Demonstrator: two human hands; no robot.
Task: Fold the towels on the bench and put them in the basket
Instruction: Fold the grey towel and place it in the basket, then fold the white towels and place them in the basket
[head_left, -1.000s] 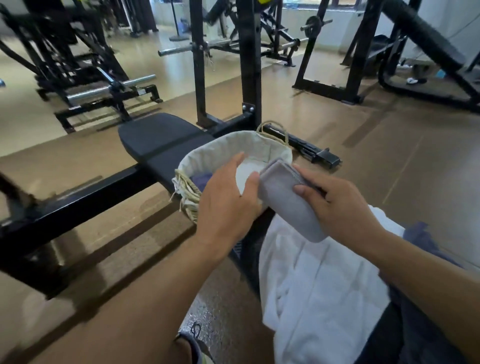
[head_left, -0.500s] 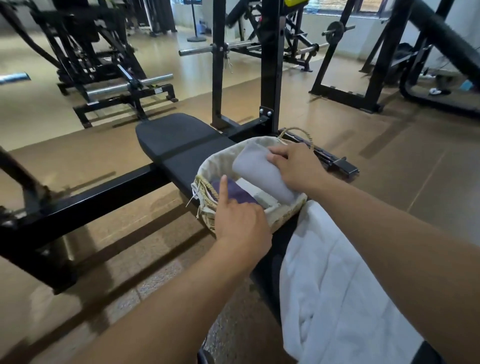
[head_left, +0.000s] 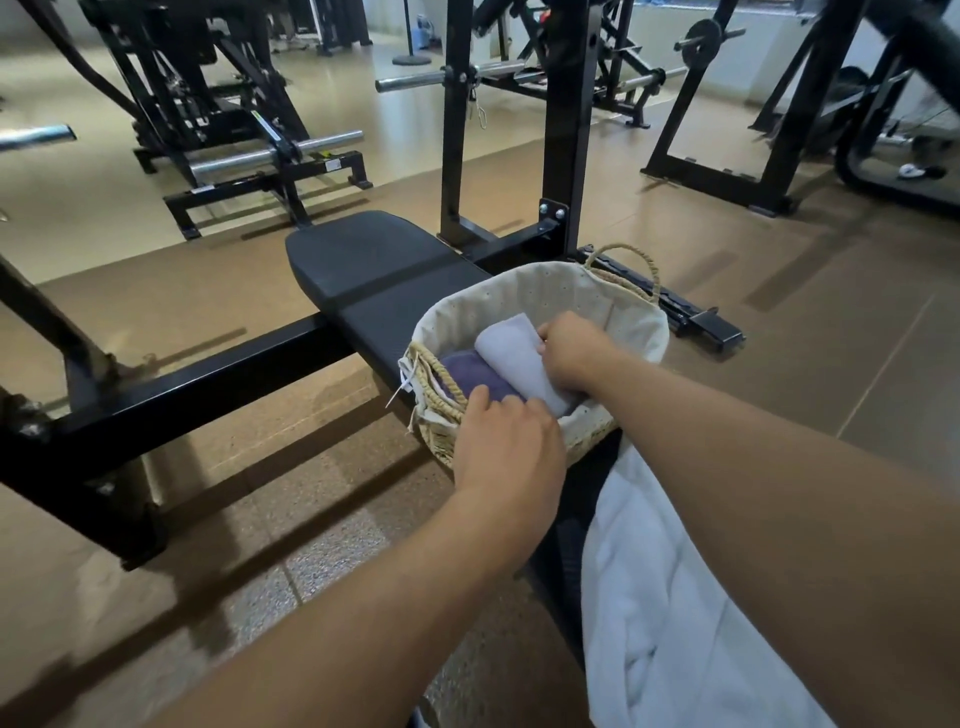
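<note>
Right hand (head_left: 576, 358) grip holding grey towel (head_left: 519, 364), left hand (head_left: 511, 441) grip relaxed; seat flat beside purple towel (head_left: 470, 376) in basket (head_left: 519, 291)

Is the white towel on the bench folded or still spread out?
Spread out, unfolded: the white towel lies loose and rumpled over the bench.

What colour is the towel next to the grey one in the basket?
Purple. The folded purple towel lies beside the grey towel; the head view shows it.
</note>
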